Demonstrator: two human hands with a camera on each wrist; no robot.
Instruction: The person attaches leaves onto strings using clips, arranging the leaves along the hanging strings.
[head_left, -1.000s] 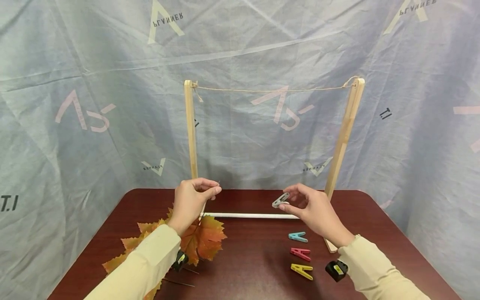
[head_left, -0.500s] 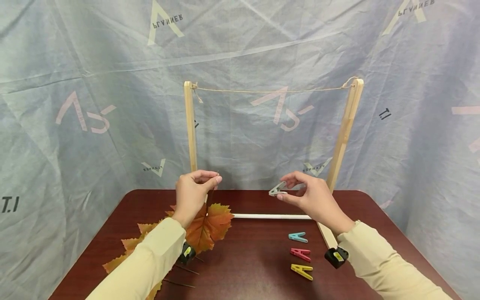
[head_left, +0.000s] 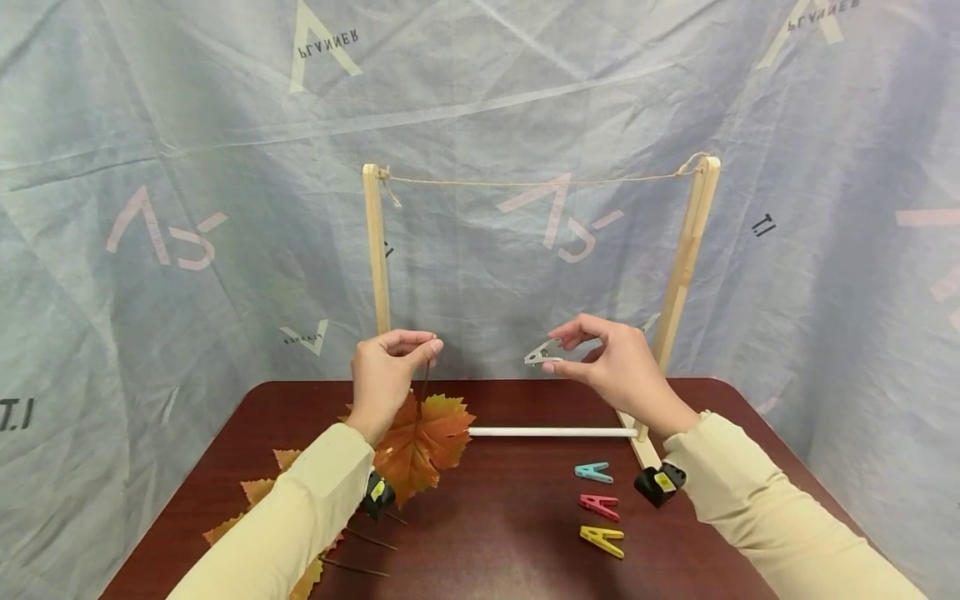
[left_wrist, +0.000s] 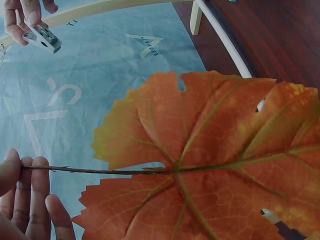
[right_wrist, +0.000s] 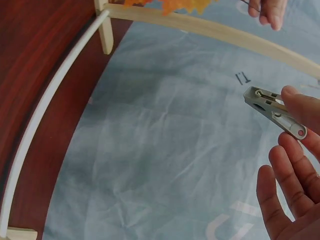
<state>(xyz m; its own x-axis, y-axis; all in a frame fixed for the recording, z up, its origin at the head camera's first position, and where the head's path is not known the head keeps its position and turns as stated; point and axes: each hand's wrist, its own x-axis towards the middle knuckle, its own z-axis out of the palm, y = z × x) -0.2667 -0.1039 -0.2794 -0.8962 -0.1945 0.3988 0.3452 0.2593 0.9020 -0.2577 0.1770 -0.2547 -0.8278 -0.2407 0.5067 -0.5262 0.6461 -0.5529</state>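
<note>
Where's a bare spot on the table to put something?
Between the leaf stems and the blue clothespin, red clothespin and yellow clothespin. Also the strip of table between the white rod and cloth backdrop. The left is crowded with autumn leaves.

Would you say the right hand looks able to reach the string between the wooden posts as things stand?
Probably yes: the right hand, pinching the grey clip, appears below the string, with nothing visible blocking the way up.
</note>
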